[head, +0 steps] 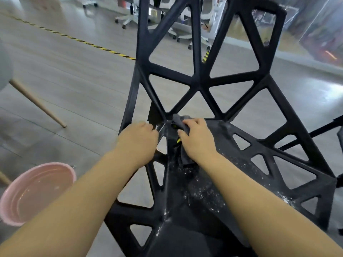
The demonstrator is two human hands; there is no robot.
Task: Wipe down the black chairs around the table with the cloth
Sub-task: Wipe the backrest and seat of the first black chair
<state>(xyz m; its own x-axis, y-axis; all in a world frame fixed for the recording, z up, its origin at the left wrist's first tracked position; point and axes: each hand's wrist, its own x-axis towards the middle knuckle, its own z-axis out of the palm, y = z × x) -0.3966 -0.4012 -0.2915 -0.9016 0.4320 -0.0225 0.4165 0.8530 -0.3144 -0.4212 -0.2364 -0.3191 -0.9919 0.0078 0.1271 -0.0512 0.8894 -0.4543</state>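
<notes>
The room is a workshop with a grey floor (pixel 74 80), crossed by a strip of yellow-and-black hazard tape (pixel 83 41), and white office chairs (pixel 128 17) stand far back. Filling my view is the black chair (pixel 200 84), a moulded lattice of triangular openings, directly in front of me with its back rising away. A pink basin (pixel 55 165) with water in it sits on the floor to my left, probably kept near for rinsing. A tapered wooden leg (pixel 37 102) slants down beyond it.

My left hand (pixel 139 140) curls its fingers round the frame where seat meets back, which I judge is there to steady the chair. My right hand (pixel 196 140) is closed round the grey cloth (pixel 178 120), bunched and pushed into that same rear joint, with its tail trailing under my wrist.

The chair's plastic looks matte and dusty. White specks (pixel 204 193) are scattered over the seat's middle and right side, so I judge most of the seat remains unwiped.
</notes>
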